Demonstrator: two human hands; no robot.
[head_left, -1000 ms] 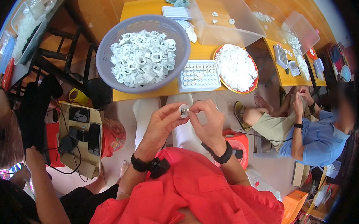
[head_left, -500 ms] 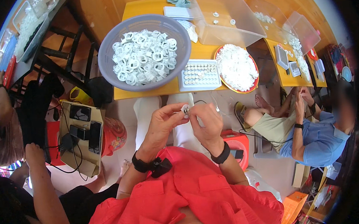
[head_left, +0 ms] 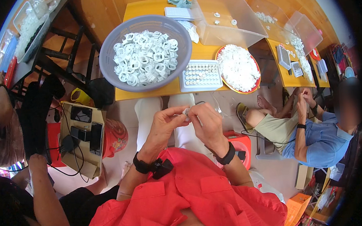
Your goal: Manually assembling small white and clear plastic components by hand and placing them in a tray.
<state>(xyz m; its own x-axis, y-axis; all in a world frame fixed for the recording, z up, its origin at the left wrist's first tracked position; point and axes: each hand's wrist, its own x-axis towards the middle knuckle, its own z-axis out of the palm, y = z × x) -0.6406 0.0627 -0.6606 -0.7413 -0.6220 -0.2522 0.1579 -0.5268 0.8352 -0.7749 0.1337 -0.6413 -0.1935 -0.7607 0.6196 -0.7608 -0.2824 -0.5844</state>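
Note:
Between thumb and fingers my left hand [head_left: 165, 124] pinches a small white plastic part [head_left: 186, 111], held above my lap. My right hand [head_left: 208, 124] is closed too, its fingertips pressed together on the same part from the right. Those fingers cover much of it, and whether they pinch a smaller piece as well is hidden. On the table ahead, a grey colander [head_left: 107, 74] holds a heap of white plastic rings [head_left: 145, 57]. Right of it, a white tray [head_left: 192, 86] bears rows of small round pieces. Beside that, a red-rimmed plate [head_left: 258, 85] is piled with small white parts.
A clear plastic bin [head_left: 241, 15] stands at the table's back. To the left, a cardboard box [head_left: 75, 161] contains phones and cables. A co-worker in a blue shirt [head_left: 319, 142] sits at the right, and another person's arm [head_left: 41, 185] reaches in at lower left.
My right hand has shifted slightly left and turned over the white part, so its fingers now cover more of it. My left hand stays nearly where it was.

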